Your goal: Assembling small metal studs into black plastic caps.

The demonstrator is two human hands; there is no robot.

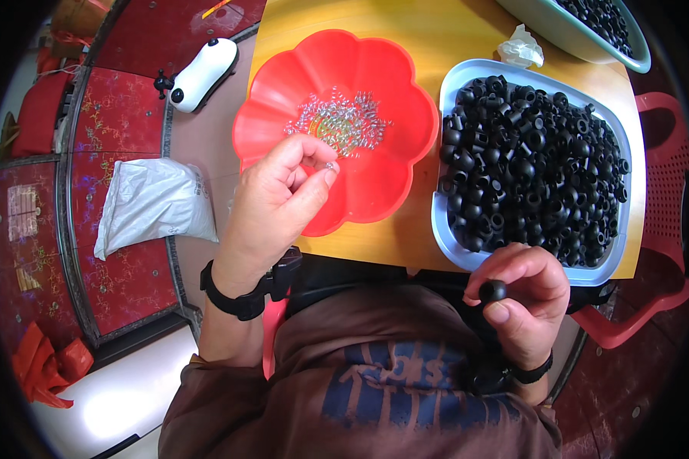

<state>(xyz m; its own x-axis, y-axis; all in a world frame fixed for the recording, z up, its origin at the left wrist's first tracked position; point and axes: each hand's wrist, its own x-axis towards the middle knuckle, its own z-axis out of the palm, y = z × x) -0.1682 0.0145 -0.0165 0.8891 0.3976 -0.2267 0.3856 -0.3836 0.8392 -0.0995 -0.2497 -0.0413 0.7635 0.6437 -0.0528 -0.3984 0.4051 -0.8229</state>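
Red patterned floor (122,122) runs down the person's left, with a white sack (153,203) and a white panda-shaped toy (199,74) lying on it. Open room is scarce on the yellow table (436,38): its near edge sits tight against the person's lap. A pale blue tray (452,229) heaped with black rubber caps (536,168) fills the right side up to the near edge, and a red flower-shaped bowl (375,191) holding tiny clear parts (341,122) sits just beside it. Over the bowl's near rim, the left hand (279,199) pinches one clear bit in its fingertips. Below the tray, the right hand (524,302) grips a single black cap (493,291) between thumb and forefinger.
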